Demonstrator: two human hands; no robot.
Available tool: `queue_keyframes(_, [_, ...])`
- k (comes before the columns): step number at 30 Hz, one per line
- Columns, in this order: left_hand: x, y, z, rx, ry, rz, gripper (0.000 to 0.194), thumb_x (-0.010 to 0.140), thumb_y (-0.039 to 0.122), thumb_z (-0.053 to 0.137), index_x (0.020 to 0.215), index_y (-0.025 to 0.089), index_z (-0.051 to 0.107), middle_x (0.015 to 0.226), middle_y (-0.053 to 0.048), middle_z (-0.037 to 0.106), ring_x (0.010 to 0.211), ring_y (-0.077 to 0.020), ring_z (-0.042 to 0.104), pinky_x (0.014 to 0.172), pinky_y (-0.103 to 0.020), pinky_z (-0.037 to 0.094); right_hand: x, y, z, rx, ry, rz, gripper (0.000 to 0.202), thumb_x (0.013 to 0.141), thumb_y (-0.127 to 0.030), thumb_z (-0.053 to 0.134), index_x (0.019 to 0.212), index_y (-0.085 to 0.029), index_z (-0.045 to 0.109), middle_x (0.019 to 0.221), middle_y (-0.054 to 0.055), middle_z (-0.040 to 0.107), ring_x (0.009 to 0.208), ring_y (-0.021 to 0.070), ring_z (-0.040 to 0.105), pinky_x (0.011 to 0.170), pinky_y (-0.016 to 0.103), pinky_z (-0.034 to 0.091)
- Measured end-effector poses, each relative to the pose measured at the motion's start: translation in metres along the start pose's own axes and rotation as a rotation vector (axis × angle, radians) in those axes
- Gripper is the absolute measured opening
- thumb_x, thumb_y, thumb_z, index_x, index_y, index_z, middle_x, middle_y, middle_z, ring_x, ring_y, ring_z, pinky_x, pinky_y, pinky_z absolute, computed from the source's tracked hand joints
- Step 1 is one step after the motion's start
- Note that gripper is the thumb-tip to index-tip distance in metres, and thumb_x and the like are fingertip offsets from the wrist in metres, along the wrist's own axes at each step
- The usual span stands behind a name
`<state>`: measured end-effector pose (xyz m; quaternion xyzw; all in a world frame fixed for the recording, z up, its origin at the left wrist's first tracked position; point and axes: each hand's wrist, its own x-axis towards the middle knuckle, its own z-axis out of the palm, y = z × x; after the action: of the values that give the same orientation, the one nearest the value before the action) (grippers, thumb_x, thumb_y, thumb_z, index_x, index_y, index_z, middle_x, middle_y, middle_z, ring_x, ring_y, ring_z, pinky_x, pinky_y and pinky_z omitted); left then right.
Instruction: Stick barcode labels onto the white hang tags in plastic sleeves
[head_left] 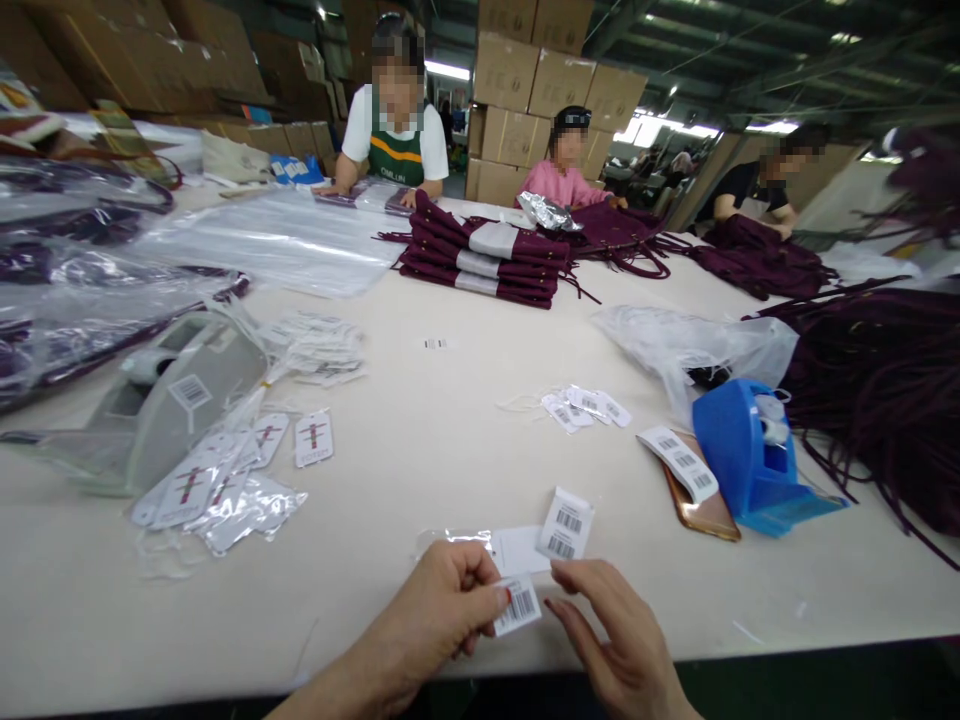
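Observation:
My left hand (457,605) pinches a small white barcode tag (519,606) between thumb and fingers near the table's front edge. Just right of that tag is my right hand (619,630), thumb and fingers apart with nothing between them. Beyond my fingertips lies a strip of barcode stickers (567,524), partly over a blank white card (517,548). A clear plastic piece (450,538) shows behind my left hand. Farther up the table is a small group of barcode tags (585,408) with strings.
Left stands a grey tape dispenser (180,400) beside printed hang tags (202,485). Right are a blue tape dispenser (750,460), a phone (712,512) under a sticker strip, and dark purple corded goods (885,390). Folded purple bundles (487,260) lie ahead; three co-workers stand across the table.

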<state>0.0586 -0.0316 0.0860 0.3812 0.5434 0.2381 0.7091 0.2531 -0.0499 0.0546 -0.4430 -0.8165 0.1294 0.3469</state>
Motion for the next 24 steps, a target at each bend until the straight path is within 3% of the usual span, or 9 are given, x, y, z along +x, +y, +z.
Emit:
queue_keyframes(2, [0.002,-0.003,-0.003,0.054,-0.014,-0.001,0.016,0.058,0.031,0.055,0.060,0.016,0.049,0.046,0.006,0.049,0.038,-0.0039,0.036,0.038,-0.016,0.026,-0.001,-0.001,0.006,0.142,-0.040,0.202,0.018,0.089,-0.020,0.044,0.104,-0.020,0.055,0.083,0.005,0.065,0.074,0.0151,0.063,0.062,0.022,0.051])
queue_keyframes(4, [0.002,-0.005,-0.004,0.092,-0.018,0.014,0.015,0.059,0.030,0.054,0.060,0.016,0.049,0.045,0.006,0.048,0.039,-0.0044,0.036,0.039,-0.017,0.026,0.003,0.000,0.010,0.117,-0.010,0.250,0.018,0.090,-0.022,0.043,0.102,-0.021,0.057,0.087,0.005,0.065,0.079,0.0160,0.062,0.066,0.023,0.052])
queue_keyframes(7, [0.004,-0.008,-0.006,0.115,-0.020,0.025,0.016,0.060,0.031,0.053,0.060,0.017,0.048,0.046,0.007,0.047,0.039,-0.0048,0.035,0.038,-0.017,0.025,0.015,0.008,0.013,-0.068,0.049,0.102,0.024,0.089,-0.017,0.043,0.108,-0.021,0.057,0.100,0.006,0.065,0.089,0.0182,0.058,0.076,0.030,0.050])
queue_keyframes(10, [0.005,-0.012,-0.007,0.115,-0.020,0.021,0.016,0.060,0.032,0.053,0.059,0.018,0.046,0.045,0.007,0.046,0.039,-0.0049,0.033,0.038,-0.018,0.025,0.029,0.016,0.015,-0.241,-0.039,-0.029,0.028,0.090,-0.016,0.041,0.115,-0.020,0.055,0.107,0.006,0.064,0.089,0.0195,0.054,0.078,0.034,0.046])
queue_keyframes(13, [0.006,-0.018,-0.007,0.116,-0.026,0.016,0.014,0.061,0.031,0.051,0.059,0.017,0.046,0.046,0.007,0.046,0.040,-0.0052,0.034,0.039,-0.018,0.025,0.036,0.027,0.014,-0.396,-0.110,-0.045,0.026,0.091,-0.020,0.041,0.111,-0.017,0.058,0.099,0.006,0.066,0.083,0.0207,0.052,0.071,0.035,0.041])
queue_keyframes(16, [0.006,-0.020,-0.007,0.124,-0.024,0.008,0.014,0.061,0.031,0.051,0.061,0.017,0.048,0.047,0.007,0.047,0.041,-0.0056,0.035,0.040,-0.018,0.026,0.035,0.040,0.007,-0.470,-0.077,-0.017,0.025,0.091,-0.022,0.041,0.106,-0.016,0.060,0.091,0.007,0.067,0.083,0.0219,0.051,0.070,0.035,0.038])
queue_keyframes(20, [0.006,-0.015,-0.005,0.116,-0.030,-0.017,0.015,0.060,0.031,0.053,0.060,0.017,0.047,0.046,0.007,0.047,0.041,-0.0058,0.035,0.041,-0.018,0.026,0.025,0.032,-0.003,-0.210,0.035,0.115,0.023,0.090,-0.027,0.043,0.102,-0.018,0.061,0.094,0.007,0.066,0.087,0.0206,0.055,0.076,0.033,0.043])
queue_keyframes(24, [0.010,-0.009,-0.001,0.096,-0.064,0.035,0.014,0.060,0.029,0.053,0.061,0.017,0.047,0.046,0.008,0.044,0.043,-0.0064,0.035,0.042,-0.018,0.025,0.014,-0.004,0.004,0.302,-0.100,0.458,0.023,0.087,-0.037,0.048,0.090,-0.021,0.064,0.078,0.002,0.066,0.068,0.0156,0.059,0.059,0.024,0.047])
